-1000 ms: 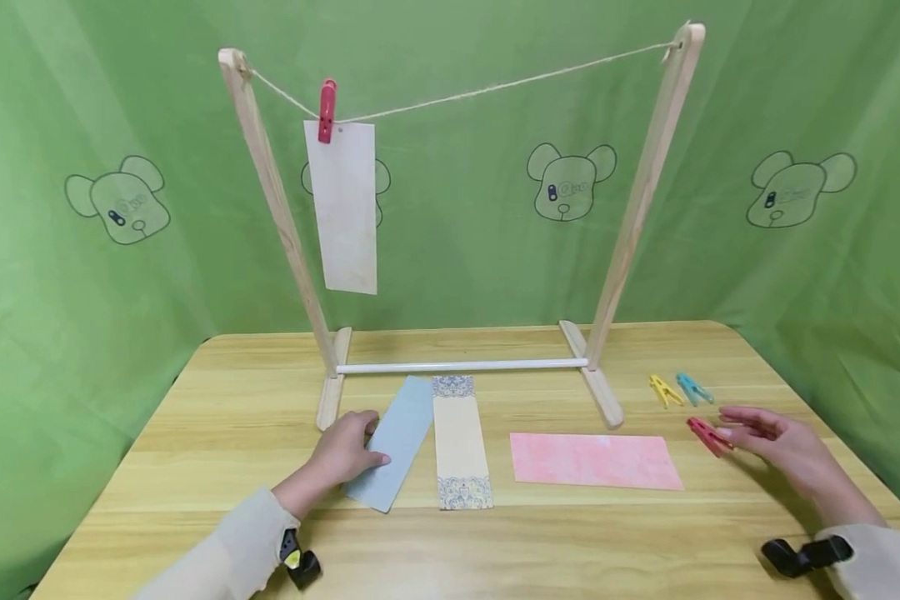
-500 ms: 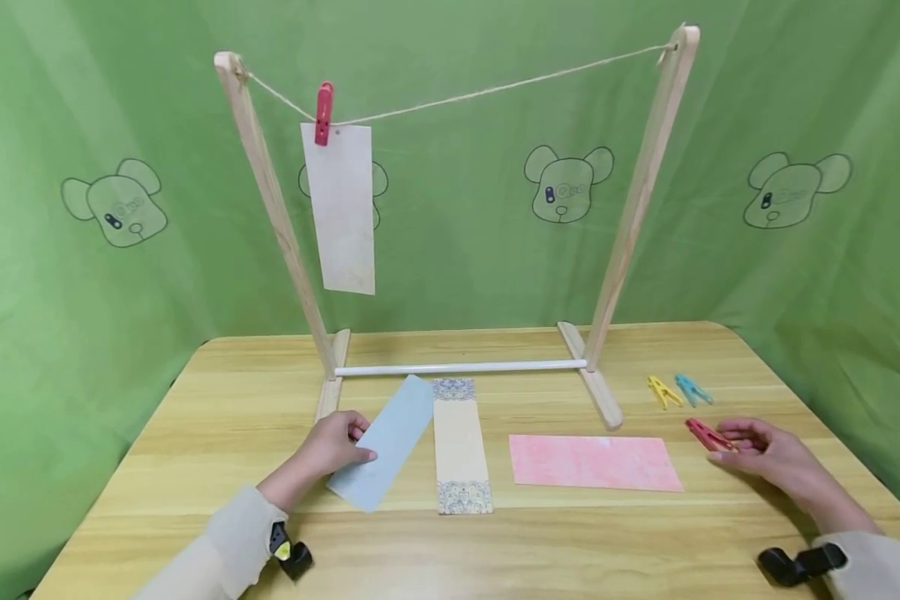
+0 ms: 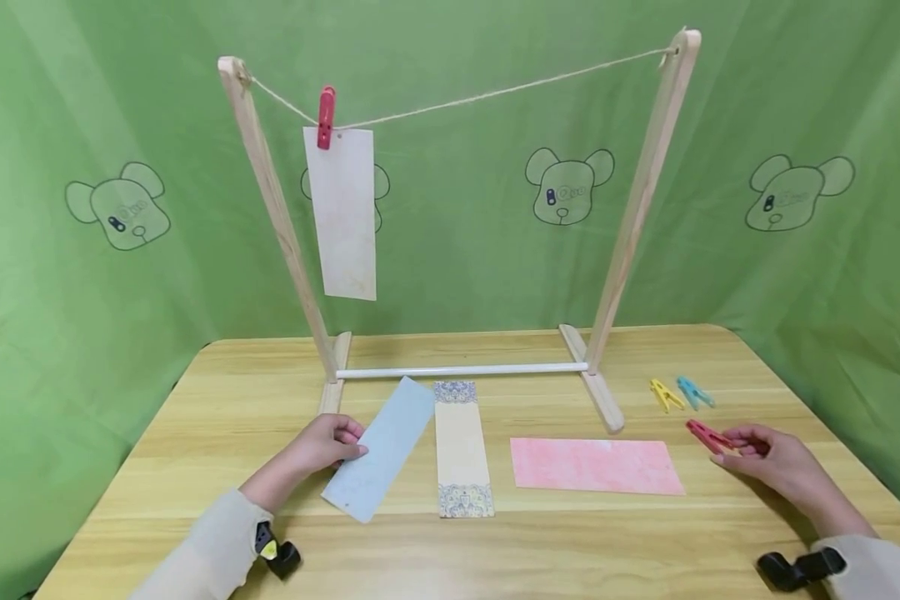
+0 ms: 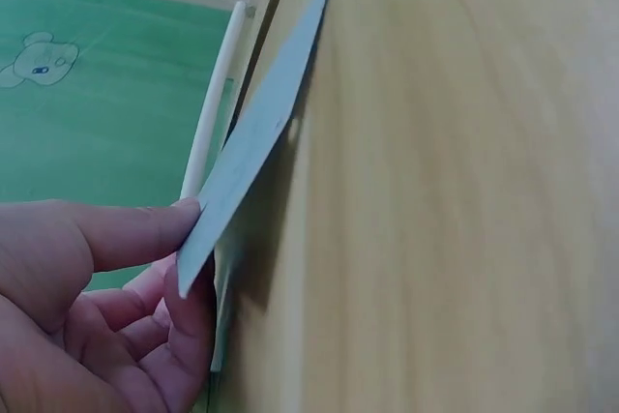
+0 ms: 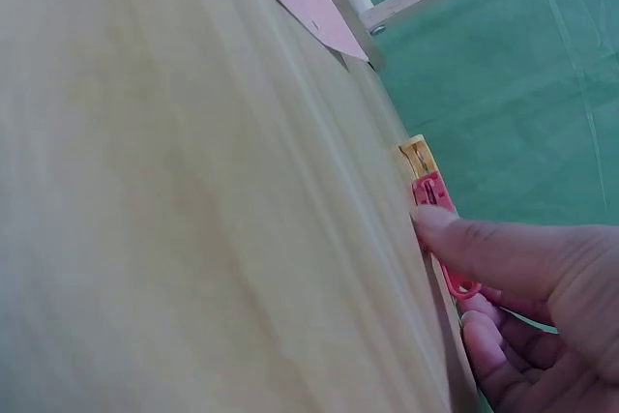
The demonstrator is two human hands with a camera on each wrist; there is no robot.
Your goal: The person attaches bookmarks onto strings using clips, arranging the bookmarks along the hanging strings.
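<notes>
My left hand (image 3: 322,443) pinches the left edge of a light blue paper strip (image 3: 384,446) between thumb and fingers. In the left wrist view the strip (image 4: 256,132) is tilted, partly raised off the table. At the right, my right hand (image 3: 776,462) holds a red clothespin (image 3: 708,435) with thumb and fingertips; the right wrist view shows this clothespin (image 5: 432,191) close up. A yellow clothespin (image 3: 667,396) and a blue clothespin (image 3: 695,392) lie just beyond it. Between the hands lie a cream strip with blue patterned ends (image 3: 461,442) and a pink strip (image 3: 596,467).
A wooden stand with two posts (image 3: 648,200), a white crossbar (image 3: 461,371) and a sagging string (image 3: 487,97) stands at the back of the table (image 3: 570,550). A white strip (image 3: 343,217) hangs there from another red clothespin (image 3: 326,118). Green cloth (image 3: 457,275) encloses the table.
My left hand has drawn the light blue strip a little left and toward me, lifting its near end. My right hand has closed its fingers on the red clothespin, which has turned slightly.
</notes>
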